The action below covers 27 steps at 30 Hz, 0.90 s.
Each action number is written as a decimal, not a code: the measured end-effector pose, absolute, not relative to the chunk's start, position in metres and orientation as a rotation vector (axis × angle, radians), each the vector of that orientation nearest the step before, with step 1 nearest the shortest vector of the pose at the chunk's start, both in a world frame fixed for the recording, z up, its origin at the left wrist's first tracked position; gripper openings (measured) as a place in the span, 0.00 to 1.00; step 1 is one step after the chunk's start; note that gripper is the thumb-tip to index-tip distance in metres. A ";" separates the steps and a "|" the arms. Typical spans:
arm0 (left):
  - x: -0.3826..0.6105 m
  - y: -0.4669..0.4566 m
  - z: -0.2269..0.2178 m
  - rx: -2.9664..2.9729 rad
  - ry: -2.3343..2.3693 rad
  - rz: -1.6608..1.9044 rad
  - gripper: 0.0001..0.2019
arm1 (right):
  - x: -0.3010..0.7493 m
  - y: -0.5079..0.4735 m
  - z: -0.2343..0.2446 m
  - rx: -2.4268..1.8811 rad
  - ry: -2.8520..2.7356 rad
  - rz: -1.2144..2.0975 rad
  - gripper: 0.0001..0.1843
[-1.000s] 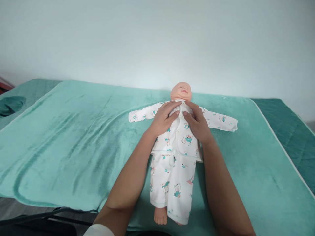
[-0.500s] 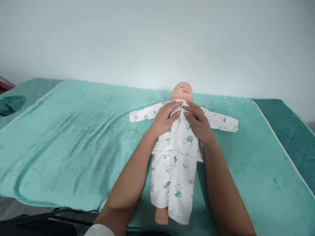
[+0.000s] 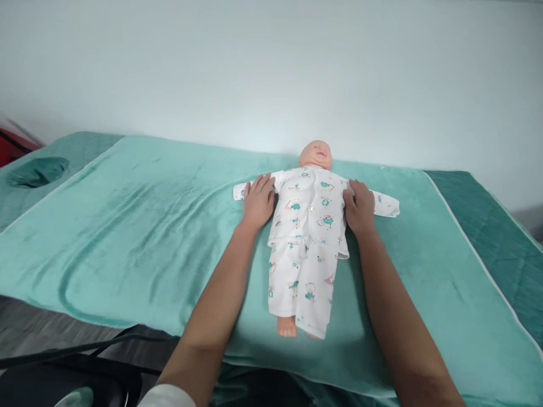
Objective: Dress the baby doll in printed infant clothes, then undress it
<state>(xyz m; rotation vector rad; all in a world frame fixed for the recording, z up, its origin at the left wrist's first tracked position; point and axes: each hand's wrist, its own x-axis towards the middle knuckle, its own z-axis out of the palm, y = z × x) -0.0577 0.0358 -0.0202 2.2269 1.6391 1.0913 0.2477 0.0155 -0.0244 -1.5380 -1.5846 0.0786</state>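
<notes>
A baby doll [image 3: 314, 154] lies on its back on a teal blanket [image 3: 139, 226], head toward the wall. It wears a white printed shirt [image 3: 311, 206] and matching trousers [image 3: 299, 288], with one bare foot showing at the bottom. My left hand [image 3: 258, 199] lies flat on the doll's left-side sleeve, fingers stretched out. My right hand [image 3: 360, 206] rests flat on the other sleeve by the shoulder. Neither hand holds anything.
The blanket covers a darker green padded table [image 3: 500, 226] against a pale wall. A round face hole [image 3: 37, 171] shows at the far left end. Dark frame parts [image 3: 76, 350] sit below the near edge, and something red [image 3: 12, 144] at the far left.
Both hands have slid apart from the doll's chest out to its sleeves and now lie flat. The view has pulled back and shifted a little.
</notes>
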 end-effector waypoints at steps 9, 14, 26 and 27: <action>-0.107 0.022 -0.036 1.928 2.107 0.931 0.30 | 0.335 -0.039 -0.043 -1.944 -1.506 -0.095 0.27; -0.109 0.029 -0.033 1.924 2.256 0.778 0.29 | 0.339 -0.040 -0.042 -2.026 -1.315 -0.083 0.25; -0.123 0.050 -0.036 1.913 2.449 0.782 0.29 | 0.342 -0.031 -0.031 -1.988 -1.073 0.036 0.13; -0.123 0.050 -0.036 1.911 2.457 0.775 0.28 | 0.343 -0.032 -0.031 -1.985 -1.048 0.030 0.13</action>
